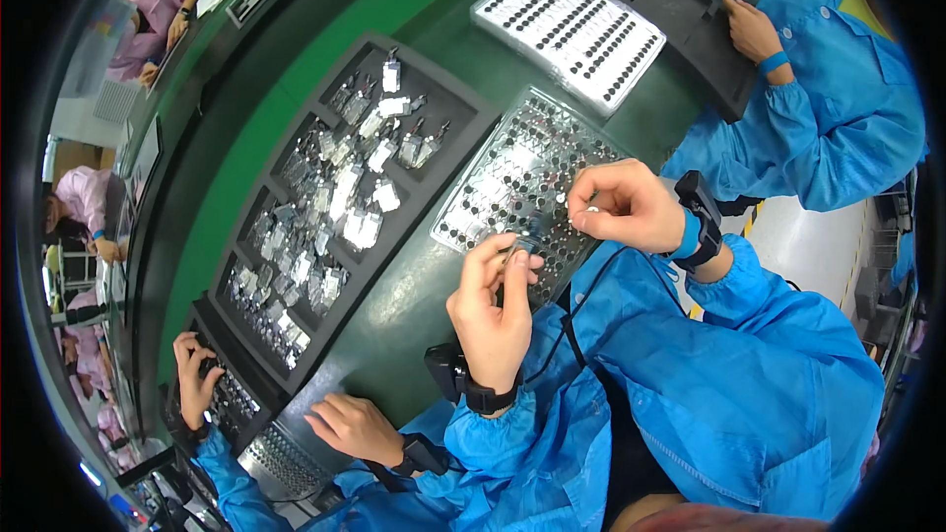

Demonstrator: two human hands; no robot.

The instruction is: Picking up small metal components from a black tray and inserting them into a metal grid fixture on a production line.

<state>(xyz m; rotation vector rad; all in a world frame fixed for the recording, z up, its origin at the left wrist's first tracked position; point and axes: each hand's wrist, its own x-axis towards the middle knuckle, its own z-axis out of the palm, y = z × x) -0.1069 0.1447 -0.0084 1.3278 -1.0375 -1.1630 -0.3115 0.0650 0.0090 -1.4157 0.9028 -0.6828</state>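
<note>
So both hands hover over the clear parts tray, left hand pinching a small dark component, right hand gripping a tiny white piece close enough to mate.

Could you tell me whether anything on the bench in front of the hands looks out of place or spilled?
Nothing stands out. The clear grid tray lies flat under the left hand and right hand. The black tray holds its small metal parts inside its compartments, though loosely heaped.
</note>
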